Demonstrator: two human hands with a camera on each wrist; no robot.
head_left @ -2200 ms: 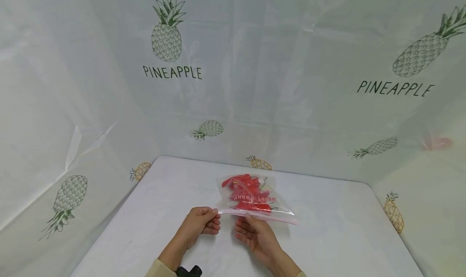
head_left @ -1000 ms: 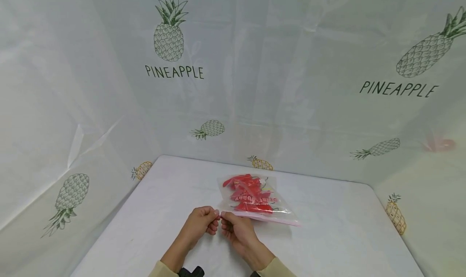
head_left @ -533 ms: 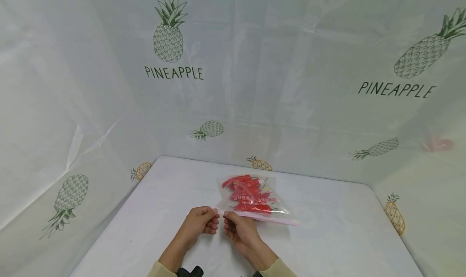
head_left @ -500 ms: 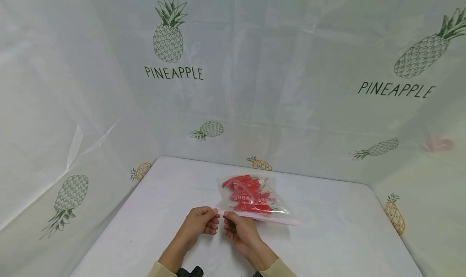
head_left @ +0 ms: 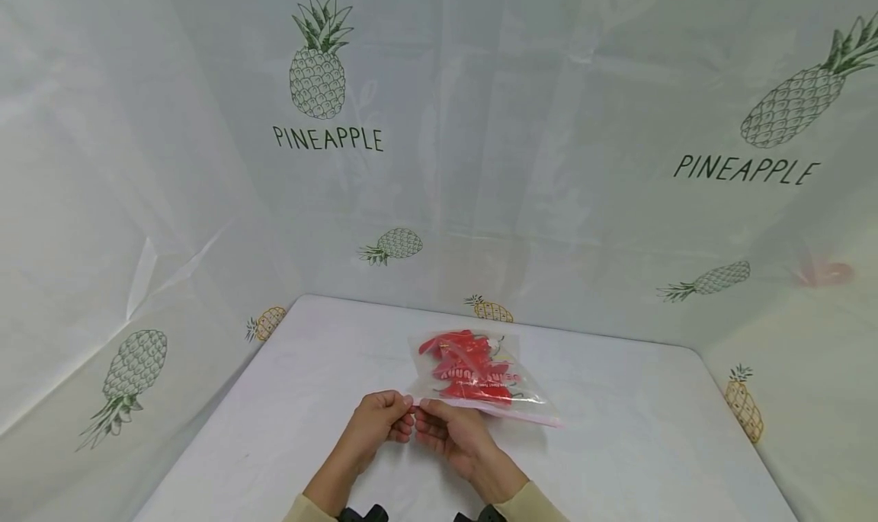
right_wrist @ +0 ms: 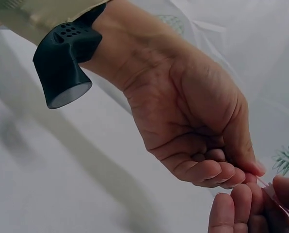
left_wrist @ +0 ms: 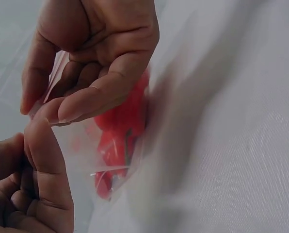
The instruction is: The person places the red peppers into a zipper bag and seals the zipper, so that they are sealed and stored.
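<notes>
A clear zip bag with red lettering lies on the white table, its pink zip edge toward me. Red peppers with green stems show through the plastic. My left hand pinches the left end of that edge between thumb and forefinger. Right beside it, my right hand pinches the strip, thumb on top and the other fingers loosely bent. In the left wrist view, the right hand hides part of the peppers. The fingertips of both hands almost meet in the right wrist view.
The white table reaches to a pale curtain printed with pineapples, which stands behind it and at both sides. A dark wrist camera is strapped at my left sleeve.
My right hand has slid left along the zip edge from near the bag's middle to beside my left hand. The left hand and the bag have hardly moved.
</notes>
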